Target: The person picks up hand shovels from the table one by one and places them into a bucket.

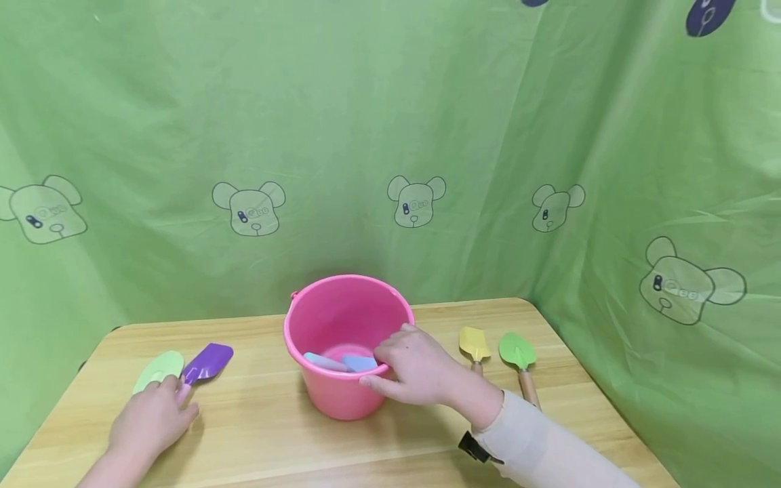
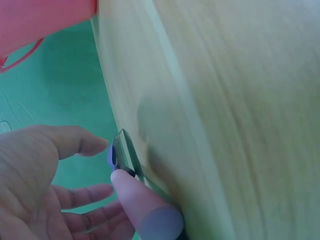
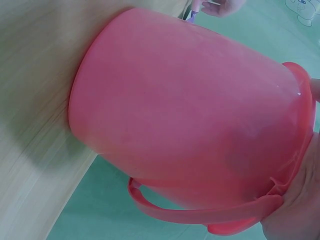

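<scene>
At the left of the table, my left hand [image 1: 149, 417] reaches over a toy shovel with a purple blade [image 1: 211, 361]. Its pink handle [image 2: 137, 200] lies between the spread thumb and fingers in the left wrist view, and the thumb is apart from it. Beside it lies a light green blade [image 1: 161, 367], its lower part hidden by the hand. My right hand [image 1: 417, 366] holds the near right rim of a pink bucket [image 1: 342, 396], fingers inside and thumb outside. Within the bucket are light blue pieces [image 1: 358, 364], partly hidden by the rim.
Right of the bucket lie a yellow toy shovel [image 1: 474, 343] and a green toy shovel [image 1: 517, 350] with wooden handles, partly behind my right arm. A green curtain [image 1: 342, 135] with bear drawings hangs behind and beside the wooden table [image 1: 262, 407].
</scene>
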`<state>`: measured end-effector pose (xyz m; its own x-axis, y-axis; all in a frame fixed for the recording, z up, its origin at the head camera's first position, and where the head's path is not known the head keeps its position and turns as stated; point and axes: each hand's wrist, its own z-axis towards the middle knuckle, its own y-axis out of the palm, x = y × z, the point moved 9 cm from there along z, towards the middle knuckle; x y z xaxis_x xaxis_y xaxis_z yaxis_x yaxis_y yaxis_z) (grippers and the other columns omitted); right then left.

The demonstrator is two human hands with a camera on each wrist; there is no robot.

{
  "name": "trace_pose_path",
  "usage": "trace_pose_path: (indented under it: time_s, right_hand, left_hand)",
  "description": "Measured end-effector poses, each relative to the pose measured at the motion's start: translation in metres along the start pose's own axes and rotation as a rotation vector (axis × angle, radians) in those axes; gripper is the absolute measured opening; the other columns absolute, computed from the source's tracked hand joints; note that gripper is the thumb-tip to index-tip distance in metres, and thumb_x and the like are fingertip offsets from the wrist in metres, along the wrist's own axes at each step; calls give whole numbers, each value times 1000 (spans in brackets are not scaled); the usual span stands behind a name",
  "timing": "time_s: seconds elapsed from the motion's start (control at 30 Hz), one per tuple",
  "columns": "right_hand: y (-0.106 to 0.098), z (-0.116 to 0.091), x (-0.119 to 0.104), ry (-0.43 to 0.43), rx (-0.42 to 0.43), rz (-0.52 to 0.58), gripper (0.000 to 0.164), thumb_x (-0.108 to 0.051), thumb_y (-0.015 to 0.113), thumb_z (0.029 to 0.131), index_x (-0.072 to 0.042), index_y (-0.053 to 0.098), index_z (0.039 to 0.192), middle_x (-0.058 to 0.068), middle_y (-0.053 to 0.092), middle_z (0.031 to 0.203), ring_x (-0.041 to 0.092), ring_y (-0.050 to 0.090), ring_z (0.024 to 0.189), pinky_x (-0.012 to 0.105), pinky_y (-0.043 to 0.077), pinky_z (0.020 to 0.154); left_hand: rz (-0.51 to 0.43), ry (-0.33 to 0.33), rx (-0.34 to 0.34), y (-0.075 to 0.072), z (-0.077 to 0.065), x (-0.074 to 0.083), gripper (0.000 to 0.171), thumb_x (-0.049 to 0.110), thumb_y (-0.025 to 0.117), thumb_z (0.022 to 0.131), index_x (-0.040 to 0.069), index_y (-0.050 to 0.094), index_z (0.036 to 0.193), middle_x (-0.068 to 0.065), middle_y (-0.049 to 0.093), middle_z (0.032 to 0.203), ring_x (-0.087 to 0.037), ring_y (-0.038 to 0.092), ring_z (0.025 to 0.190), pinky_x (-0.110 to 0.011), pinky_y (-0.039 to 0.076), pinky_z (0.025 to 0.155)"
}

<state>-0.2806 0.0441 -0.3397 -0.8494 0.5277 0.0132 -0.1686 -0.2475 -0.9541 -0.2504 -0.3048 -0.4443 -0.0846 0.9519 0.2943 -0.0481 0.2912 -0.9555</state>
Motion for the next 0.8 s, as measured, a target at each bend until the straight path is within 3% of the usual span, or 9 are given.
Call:
trace_pose_path:
  time_s: [0.43, 0.8]
  right_hand:
    - [2, 0, 1, 17, -19, -8, 45, -64, 33, 90, -27, 41, 66, -16, 40, 60, 4, 37, 58, 27, 30, 63]
    - [1, 0, 1, 2, -3, -7, 45, -63, 34, 90, -27, 39, 65, -16, 39, 59, 4, 35, 57, 27, 30, 63]
  left_hand:
    - [-52, -72, -73, 12, -2, -11, 52, 23, 59, 77, -11, 42, 112, -12, 53, 78, -26, 51, 64, -43, 43, 51]
    - [-38, -88, -109, 22, 2, -16, 55, 19, 63, 76, -12, 41, 116, -19, 57, 84, -36, 55, 69, -50, 45, 53]
